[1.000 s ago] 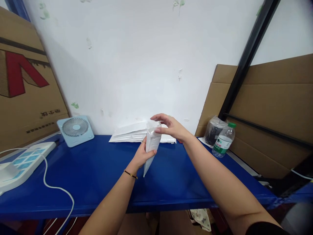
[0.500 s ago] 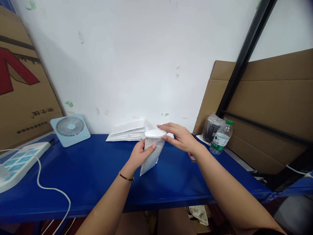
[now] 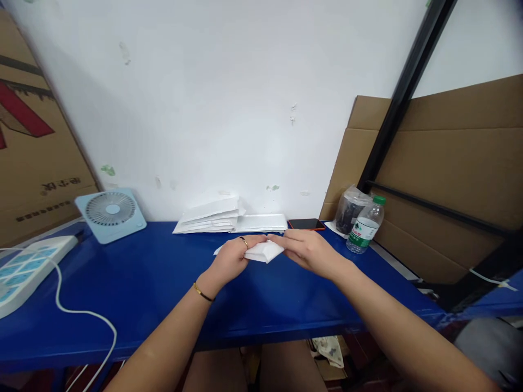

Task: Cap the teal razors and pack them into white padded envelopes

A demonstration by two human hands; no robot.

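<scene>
Low over the blue table, a small white paper bag [image 3: 265,251] is held nearly flat, with one end facing me. My left hand [image 3: 233,256], with a ring and a bracelet, is closed on the bag's left side, thumb on top. My right hand [image 3: 309,249] is closed at the right and far edge of the bag, its fingers together; the thumb is hidden. The fingertips of both hands almost meet over the paper. Just behind them, a stack of white paper bags [image 3: 210,216] leans near the wall, beside a flat white stack [image 3: 263,222].
A phone [image 3: 306,224] lies at the table's back edge. To its right stand a water bottle [image 3: 365,227] and a dark plastic-wrapped item [image 3: 348,209]. On the left are a light blue fan [image 3: 111,215], a power strip [image 3: 35,267] and its white cable [image 3: 84,312].
The bag has gone from upright to nearly flat and lower, turned by both hands. My right hand has moved down beside it, and the phone now shows fully.
</scene>
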